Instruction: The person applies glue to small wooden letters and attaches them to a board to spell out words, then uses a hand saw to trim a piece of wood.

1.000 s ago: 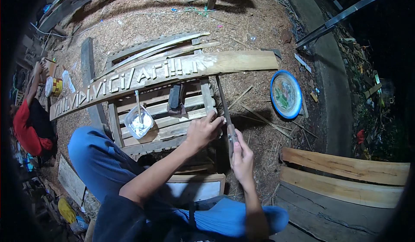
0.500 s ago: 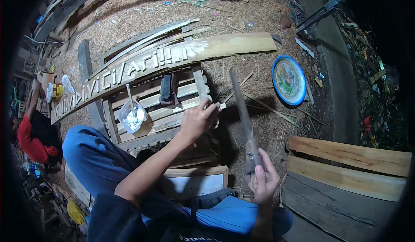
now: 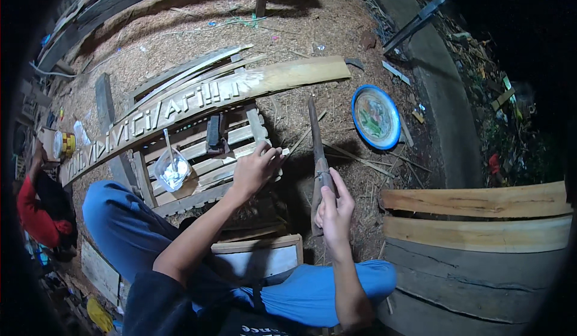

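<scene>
My right hand grips a machete by its handle, the long dark blade pointing away from me. To its left, my left hand is closed with a small pale piece of wood at its fingertips. The blade and the wood piece are apart. Beyond my left hand, a long wooden board with raised wooden letters lies across a slatted pallet. On the pallet stand a clear plastic tub of white paste with a stick in it and a dark ridged block.
A blue-rimmed oval tray lies on the ground at right. Pale planks are stacked at the lower right, and thin wood strips lie scattered. A person in red sits at far left near a yellow-banded can.
The view has shifted, so the board and tray sit further left. The machete has turned more upright and its blade is closer to my left hand. Both hands keep their holds.
</scene>
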`<state>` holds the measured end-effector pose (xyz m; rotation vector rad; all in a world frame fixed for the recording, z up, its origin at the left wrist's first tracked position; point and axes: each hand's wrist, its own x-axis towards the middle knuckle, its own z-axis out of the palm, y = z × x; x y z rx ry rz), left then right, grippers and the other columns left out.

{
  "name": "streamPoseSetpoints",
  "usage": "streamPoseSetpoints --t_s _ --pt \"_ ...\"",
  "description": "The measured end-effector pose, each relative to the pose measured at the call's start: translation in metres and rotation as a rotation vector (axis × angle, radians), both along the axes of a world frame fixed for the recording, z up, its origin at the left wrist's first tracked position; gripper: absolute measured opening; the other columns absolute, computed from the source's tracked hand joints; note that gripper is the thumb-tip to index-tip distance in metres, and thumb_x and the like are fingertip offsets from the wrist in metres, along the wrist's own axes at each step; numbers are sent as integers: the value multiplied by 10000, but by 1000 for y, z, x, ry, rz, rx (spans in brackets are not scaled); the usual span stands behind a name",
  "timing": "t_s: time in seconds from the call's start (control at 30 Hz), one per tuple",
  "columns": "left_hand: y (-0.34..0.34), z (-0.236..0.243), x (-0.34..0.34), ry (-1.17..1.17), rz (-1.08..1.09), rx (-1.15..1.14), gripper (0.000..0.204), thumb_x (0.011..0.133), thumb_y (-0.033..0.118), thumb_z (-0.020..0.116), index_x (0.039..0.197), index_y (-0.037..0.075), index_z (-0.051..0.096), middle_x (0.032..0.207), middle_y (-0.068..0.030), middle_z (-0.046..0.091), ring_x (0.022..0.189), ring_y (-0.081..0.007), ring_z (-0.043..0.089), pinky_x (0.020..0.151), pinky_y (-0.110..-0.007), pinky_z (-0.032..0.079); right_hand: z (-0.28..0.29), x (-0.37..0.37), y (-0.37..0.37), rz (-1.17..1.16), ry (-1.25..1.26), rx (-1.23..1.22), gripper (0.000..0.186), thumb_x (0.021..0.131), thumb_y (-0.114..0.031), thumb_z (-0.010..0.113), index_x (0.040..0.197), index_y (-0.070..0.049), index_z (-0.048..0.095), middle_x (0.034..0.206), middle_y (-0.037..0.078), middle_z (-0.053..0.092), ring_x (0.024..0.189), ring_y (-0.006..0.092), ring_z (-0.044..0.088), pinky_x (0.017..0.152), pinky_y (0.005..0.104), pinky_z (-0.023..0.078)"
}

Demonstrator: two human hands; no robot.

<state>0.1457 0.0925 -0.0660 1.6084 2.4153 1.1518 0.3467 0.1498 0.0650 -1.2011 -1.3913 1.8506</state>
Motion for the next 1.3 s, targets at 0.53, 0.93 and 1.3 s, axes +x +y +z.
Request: streamPoseSetpoints --t_s 0.53,0.93,1.3 --pt "-2 -1 0 -26 2 28 188 954 313 733 1073 168 741 986 -86 643 634 -354 680 540 -470 545 -32 -52 3 138 -31 40 443 1071 -138 574 1497 -24 529 688 -48 558 441 15 394 382 238 287" --pt "-6 -9 -3 -10 -20 -64 324 925 279 720 1244 223 703 1089 -102 629 628 -344 683 530 -478 545 -51 -47 20 272 -162 237 404 1096 -176 535 1419 59 593 1295 190 705 1057 187 689 947 303 528" --pt "-9 -5 4 -45 -21 -76 393 842 220 777 1232 218 728 1101 -87 636 706 -330 718 589 -464 565 -49 -4 -1 258 -196 351 400 1096 -189 535 1416 40 601 1340 231 690 1217 232 665 1040 346 495"
